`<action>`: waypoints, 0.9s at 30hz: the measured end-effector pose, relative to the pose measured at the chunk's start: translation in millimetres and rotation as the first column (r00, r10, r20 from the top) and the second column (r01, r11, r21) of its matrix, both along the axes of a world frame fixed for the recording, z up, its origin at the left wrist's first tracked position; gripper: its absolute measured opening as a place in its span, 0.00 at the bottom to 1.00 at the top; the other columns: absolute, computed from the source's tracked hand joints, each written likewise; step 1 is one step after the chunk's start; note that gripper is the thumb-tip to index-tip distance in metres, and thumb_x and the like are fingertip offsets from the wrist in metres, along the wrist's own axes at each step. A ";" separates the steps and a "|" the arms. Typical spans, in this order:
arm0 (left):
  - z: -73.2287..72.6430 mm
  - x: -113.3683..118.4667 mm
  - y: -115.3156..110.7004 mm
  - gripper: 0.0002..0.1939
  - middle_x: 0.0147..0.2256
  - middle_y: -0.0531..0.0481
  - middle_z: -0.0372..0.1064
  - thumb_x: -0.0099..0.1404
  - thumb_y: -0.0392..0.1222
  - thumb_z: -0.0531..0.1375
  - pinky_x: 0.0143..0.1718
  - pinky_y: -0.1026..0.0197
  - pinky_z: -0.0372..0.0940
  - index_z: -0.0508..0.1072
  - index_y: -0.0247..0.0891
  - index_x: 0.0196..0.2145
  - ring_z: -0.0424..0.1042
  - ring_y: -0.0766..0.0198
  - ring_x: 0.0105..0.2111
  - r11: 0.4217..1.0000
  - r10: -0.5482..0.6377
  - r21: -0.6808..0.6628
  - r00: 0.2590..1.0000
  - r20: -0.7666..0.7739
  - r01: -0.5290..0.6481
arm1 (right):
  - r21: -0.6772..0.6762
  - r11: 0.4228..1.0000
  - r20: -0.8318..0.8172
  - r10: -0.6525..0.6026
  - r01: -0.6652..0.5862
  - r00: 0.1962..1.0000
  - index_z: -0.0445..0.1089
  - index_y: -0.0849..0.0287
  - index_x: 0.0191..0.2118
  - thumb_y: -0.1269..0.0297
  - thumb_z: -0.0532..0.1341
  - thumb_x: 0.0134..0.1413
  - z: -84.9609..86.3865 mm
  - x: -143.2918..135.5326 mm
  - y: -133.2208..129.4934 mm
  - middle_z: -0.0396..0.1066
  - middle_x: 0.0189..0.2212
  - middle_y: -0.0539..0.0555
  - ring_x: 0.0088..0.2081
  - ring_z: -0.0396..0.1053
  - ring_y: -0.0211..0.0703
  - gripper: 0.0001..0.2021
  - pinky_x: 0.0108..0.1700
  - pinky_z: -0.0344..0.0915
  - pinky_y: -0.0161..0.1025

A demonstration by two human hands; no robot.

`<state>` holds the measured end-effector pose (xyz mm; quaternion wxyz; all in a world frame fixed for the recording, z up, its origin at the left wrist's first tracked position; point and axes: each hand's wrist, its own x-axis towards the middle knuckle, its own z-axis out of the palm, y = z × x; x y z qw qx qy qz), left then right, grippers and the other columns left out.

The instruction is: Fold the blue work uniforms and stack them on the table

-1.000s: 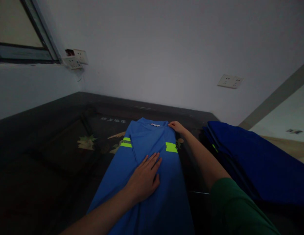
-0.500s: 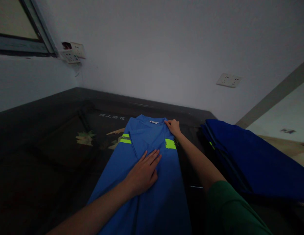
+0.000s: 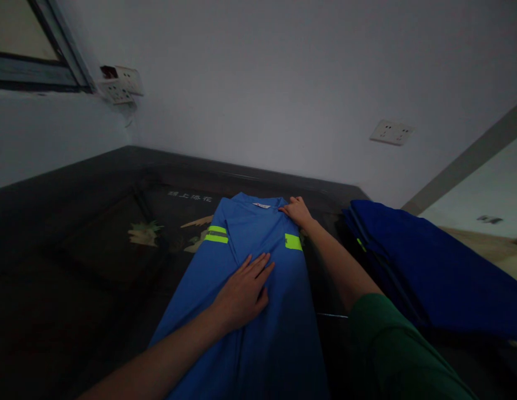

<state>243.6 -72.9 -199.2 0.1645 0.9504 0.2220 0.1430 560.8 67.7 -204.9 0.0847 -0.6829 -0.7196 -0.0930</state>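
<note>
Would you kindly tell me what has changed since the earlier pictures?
The right hand has shifted slightly inward at the collar of the shirt, toward the label. The left hand stays flat on the shirt, and the folded blue cloth stays at the right.

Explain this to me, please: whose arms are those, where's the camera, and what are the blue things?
No robot here, just a person's left hand and right hand, both bare. A camera worn on the head looks forward and down, so you see almost what they see. A blue shirt with yellow bands lies on a dark surface. The left hand rests flat on the shirt; the right hand seems to pinch it by the collar. More blue cloth lies to the right.
</note>
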 end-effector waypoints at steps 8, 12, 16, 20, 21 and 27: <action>-1.1 1.9 0.4 0.31 0.65 0.43 0.49 0.59 0.30 0.49 0.66 0.46 0.46 0.58 0.34 0.61 0.45 0.58 0.66 0.997 0.072 -0.017 0.996 0.044 -0.071 | 0.137 0.966 -0.185 -0.191 0.218 0.964 0.67 0.62 0.55 0.60 0.50 0.64 5.9 -57.1 -38.1 0.64 0.53 0.65 0.54 0.58 0.57 0.20 0.52 0.58 0.49; 0.3 1.8 0.2 0.31 0.65 0.44 0.49 0.59 0.30 0.49 0.66 0.44 0.43 0.59 0.34 0.61 0.45 0.58 0.66 0.998 0.061 0.032 0.998 -0.035 -0.060 | -0.008 0.986 -0.268 -0.161 0.166 0.950 0.57 0.65 0.63 0.54 0.51 0.63 -12.1 -84.1 -61.8 0.53 0.63 0.67 0.60 0.56 0.59 0.28 0.58 0.55 0.51; -3.8 1.5 -0.6 0.32 0.65 0.45 0.51 0.59 0.31 0.49 0.66 0.46 0.42 0.58 0.36 0.62 0.46 0.60 0.66 0.992 0.081 0.104 0.995 -0.051 -0.076 | -0.080 0.984 -0.311 -0.178 0.161 0.934 0.54 0.66 0.65 0.47 0.47 0.63 -23.6 -82.0 -66.3 0.48 0.65 0.67 0.65 0.48 0.59 0.33 0.63 0.47 0.55; -10.8 1.5 -0.1 0.32 0.65 0.44 0.51 0.59 0.31 0.48 0.66 0.48 0.44 0.58 0.35 0.62 0.47 0.60 0.66 0.990 0.078 0.118 0.996 -0.044 -0.073 | -0.118 0.980 -0.308 -0.190 0.160 0.932 0.53 0.66 0.65 0.44 0.45 0.63 -20.1 -75.0 -62.7 0.46 0.66 0.67 0.66 0.45 0.58 0.34 0.64 0.43 0.57; -12.2 1.5 0.4 0.32 0.65 0.44 0.50 0.59 0.31 0.48 0.66 0.48 0.45 0.58 0.35 0.62 0.47 0.60 0.66 0.992 0.072 0.108 0.997 -0.038 -0.067 | -0.107 0.981 -0.311 -0.190 0.164 0.931 0.53 0.65 0.65 0.45 0.45 0.63 -17.6 -75.1 -63.2 0.46 0.66 0.66 0.66 0.45 0.57 0.34 0.64 0.43 0.56; -15.6 0.5 8.4 0.30 0.62 0.41 0.57 0.59 0.29 0.48 0.65 0.49 0.50 0.60 0.33 0.60 0.50 0.59 0.65 0.989 0.150 -0.024 0.972 0.181 -0.148 | 0.046 0.987 -0.355 -0.128 0.154 0.926 0.56 0.64 0.64 0.48 0.45 0.64 -2.5 -100.6 -92.6 0.50 0.65 0.65 0.67 0.42 0.55 0.31 0.64 0.46 0.54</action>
